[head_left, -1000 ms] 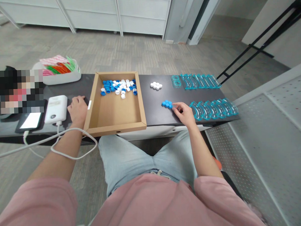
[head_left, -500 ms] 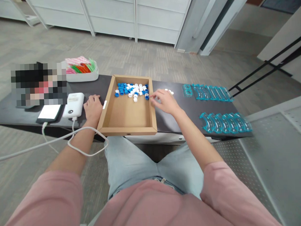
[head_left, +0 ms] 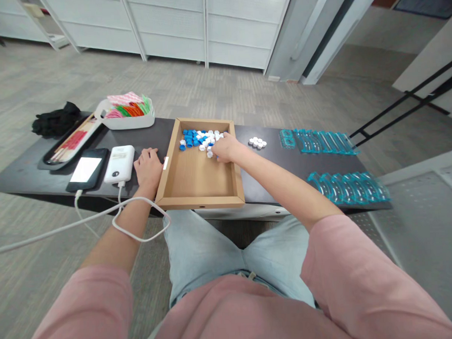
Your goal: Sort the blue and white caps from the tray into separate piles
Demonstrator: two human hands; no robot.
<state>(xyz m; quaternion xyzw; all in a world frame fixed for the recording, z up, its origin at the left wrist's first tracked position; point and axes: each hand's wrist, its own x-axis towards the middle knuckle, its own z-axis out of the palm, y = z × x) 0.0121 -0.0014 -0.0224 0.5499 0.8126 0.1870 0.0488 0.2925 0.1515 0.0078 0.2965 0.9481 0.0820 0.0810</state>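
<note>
My right hand (head_left: 226, 148) reaches over the right wall of a shallow cardboard box (head_left: 197, 183), its fingers curled down at the right end of a heap of small hexagonal caps. Blue caps (head_left: 188, 136) lie mostly at the heap's left, white caps (head_left: 206, 139) mostly at its right. What the fingertips hold, if anything, is hidden. My left hand (head_left: 148, 167) rests on the table with its fingers spread, between the box and a white power bank (head_left: 119, 164). A cluster of white caps (head_left: 257, 142) sits on the table right of the box.
Two rows of clear teal plastic pieces (head_left: 325, 141) occupy the table's right end. On the left are a phone (head_left: 87, 169), a tray of sticks (head_left: 74, 140), a white basket (head_left: 131, 122) with colourful strips, and a black cloth (head_left: 55, 120). A white cable (head_left: 101, 212) crosses my left forearm.
My right hand has left the blue cluster on the table and moved left into the box among the caps. My left hand stays beside the box. The view has shifted.
</note>
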